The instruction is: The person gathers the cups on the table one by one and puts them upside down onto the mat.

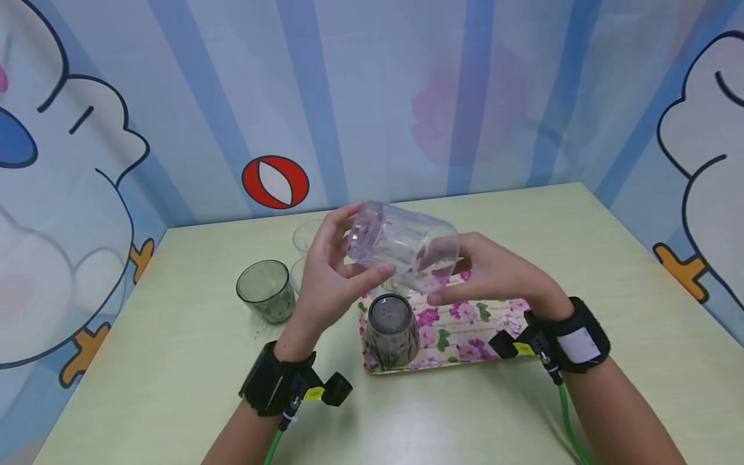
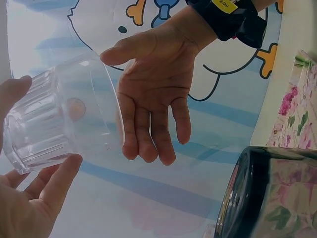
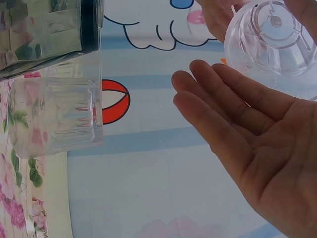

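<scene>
My left hand point(image 1: 332, 278) grips a clear tumbler point(image 1: 407, 245) round its base end, holding it in the air over the floral tray point(image 1: 459, 349). The tumbler lies tilted, its mouth turned toward the right. At that rim is my right hand point(image 1: 502, 271), its fingers extended; in the left wrist view its thumb tip overlaps the rim's edge. On the tray below, a dark grey glass point(image 1: 392, 332) stands upside down at the left front. Beside it another clear tumbler point(image 3: 54, 116) is upside down, mostly hidden behind the held one in the head view.
Left of the tray, a greenish grey glass point(image 1: 267, 294) stands upright on the pale table point(image 1: 174, 361). Clear glasses, one with its rim point(image 1: 303, 236) showing, stand partly hidden behind my left hand. A printed curtain point(image 1: 383, 97) rises behind the table.
</scene>
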Demonstrator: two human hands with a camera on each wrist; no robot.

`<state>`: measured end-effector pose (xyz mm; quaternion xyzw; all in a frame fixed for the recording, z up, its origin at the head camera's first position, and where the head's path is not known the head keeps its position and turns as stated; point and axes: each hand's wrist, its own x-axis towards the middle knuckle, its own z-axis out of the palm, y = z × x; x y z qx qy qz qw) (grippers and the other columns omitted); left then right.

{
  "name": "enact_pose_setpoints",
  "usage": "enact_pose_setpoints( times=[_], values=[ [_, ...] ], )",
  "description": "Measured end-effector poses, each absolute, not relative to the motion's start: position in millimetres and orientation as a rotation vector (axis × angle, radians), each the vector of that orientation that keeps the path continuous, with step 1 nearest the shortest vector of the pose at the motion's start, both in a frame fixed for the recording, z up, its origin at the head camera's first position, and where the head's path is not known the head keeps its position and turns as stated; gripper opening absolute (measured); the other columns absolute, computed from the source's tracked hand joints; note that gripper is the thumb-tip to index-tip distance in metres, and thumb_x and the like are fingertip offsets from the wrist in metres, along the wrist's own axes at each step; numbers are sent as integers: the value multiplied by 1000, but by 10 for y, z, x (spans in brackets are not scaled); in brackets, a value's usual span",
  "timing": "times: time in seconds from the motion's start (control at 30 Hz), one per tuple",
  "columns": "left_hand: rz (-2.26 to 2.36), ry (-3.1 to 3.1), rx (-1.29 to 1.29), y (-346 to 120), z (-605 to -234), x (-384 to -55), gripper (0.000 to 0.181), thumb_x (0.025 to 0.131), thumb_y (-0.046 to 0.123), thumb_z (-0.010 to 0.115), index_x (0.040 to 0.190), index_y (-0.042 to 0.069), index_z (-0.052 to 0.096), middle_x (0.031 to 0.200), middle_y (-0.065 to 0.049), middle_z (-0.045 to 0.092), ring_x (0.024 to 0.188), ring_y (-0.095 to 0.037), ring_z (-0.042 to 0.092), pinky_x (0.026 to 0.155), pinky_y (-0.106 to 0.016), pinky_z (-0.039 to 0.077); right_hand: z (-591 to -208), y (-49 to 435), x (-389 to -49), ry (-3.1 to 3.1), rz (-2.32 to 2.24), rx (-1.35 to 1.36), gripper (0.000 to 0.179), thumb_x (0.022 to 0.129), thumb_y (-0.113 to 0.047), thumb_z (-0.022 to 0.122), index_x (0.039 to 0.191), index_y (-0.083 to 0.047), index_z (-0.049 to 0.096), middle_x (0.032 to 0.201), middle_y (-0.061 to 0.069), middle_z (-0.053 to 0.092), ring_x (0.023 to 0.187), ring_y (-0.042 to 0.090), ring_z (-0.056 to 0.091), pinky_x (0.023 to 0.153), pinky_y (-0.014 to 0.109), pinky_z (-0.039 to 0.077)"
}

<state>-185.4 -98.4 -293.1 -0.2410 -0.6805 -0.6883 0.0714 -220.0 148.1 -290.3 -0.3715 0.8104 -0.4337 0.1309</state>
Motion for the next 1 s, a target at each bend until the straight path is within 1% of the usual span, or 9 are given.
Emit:
enact_pose_setpoints(
  times=[0.07, 0.17, 0.3, 0.4, 0.5, 0.6, 0.7, 0.8, 1.0],
  values=[
    [-2058, -2048, -736, -983, -2935, -1858, 79, 77, 30, 79, 142, 15, 38, 135, -11, 48, 117, -22, 54, 83, -33, 61, -2908, 1478, -2202, 2338, -1265, -1073, 41, 79, -19, 77, 117, -10, 62, 119, 9, 60, 112, 26, 60, 87, 31, 59],
    [-2030, -2058, -739, -983, -2937, -1857, 80, 76, 35, 80, 142, 15, 38, 135, -11, 48, 116, -20, 54, 80, -30, 61, -2915, 1482, -2207, 2341, -1248, -1078, 43, 79, -20, 77, 118, -9, 61, 119, 9, 61, 113, 29, 60, 88, 33, 58],
    [-2011, -2068, -747, -977, -2933, -1847, 82, 74, 40, 80, 141, 16, 39, 134, -11, 50, 114, -19, 56, 77, -27, 60, -2912, 1505, -2217, 2336, -1214, -1095, 48, 80, -23, 77, 123, -9, 58, 122, 9, 60, 116, 30, 59, 92, 41, 57],
    [-1997, -2075, -755, -970, -2926, -1837, 80, 75, 34, 81, 142, 16, 39, 134, -12, 50, 113, -19, 56, 78, -28, 60, -2891, 1543, -2213, 2318, -1203, -1094, 62, 80, -24, 77, 135, -12, 49, 132, 6, 55, 120, 27, 56, 98, 47, 53],
    [-1974, -2090, -756, -962, -2919, -1829, 79, 76, 27, 81, 142, 16, 40, 134, -11, 50, 114, -19, 57, 79, -29, 60, -2851, 1578, -2195, 2336, -1205, -1087, 82, 80, -25, 78, 148, -17, 32, 147, 5, 43, 131, 28, 48, 106, 52, 46],
    [-1968, -2105, -750, -954, -2917, -1828, 76, 76, 22, 80, 141, 18, 40, 133, -10, 50, 113, -18, 57, 79, -29, 60, -2815, 1587, -2175, 2410, -1209, -1101, 92, 79, -26, 79, 152, -19, 23, 154, 6, 34, 140, 30, 38, 110, 58, 39],
    [-1968, -2121, -746, -945, -2921, -1836, 74, 77, 18, 79, 140, 19, 41, 130, -9, 51, 111, -19, 57, 79, -32, 61, -2787, 1576, -2146, 2498, -1235, -1119, 95, 78, -26, 80, 153, -19, 21, 157, 7, 29, 144, 31, 33, 110, 61, 38],
    [-1963, -2141, -740, -934, -2930, -1841, 72, 77, 12, 78, 139, 21, 42, 130, -8, 52, 112, -19, 57, 81, -35, 61, -2763, 1556, -2115, 2560, -1262, -1167, 95, 76, -24, 81, 152, -18, 25, 158, 7, 29, 145, 29, 31, 110, 59, 39],
    [-1953, -2172, -733, -912, -2946, -1835, 73, 77, 4, 75, 139, 23, 42, 128, -8, 51, 114, -20, 58, 82, -35, 61, -2726, 1521, -2062, 2660, -1215, -1314, 88, 74, -24, 83, 147, -15, 35, 150, 5, 39, 136, 21, 43, 110, 43, 44]
  ],
)
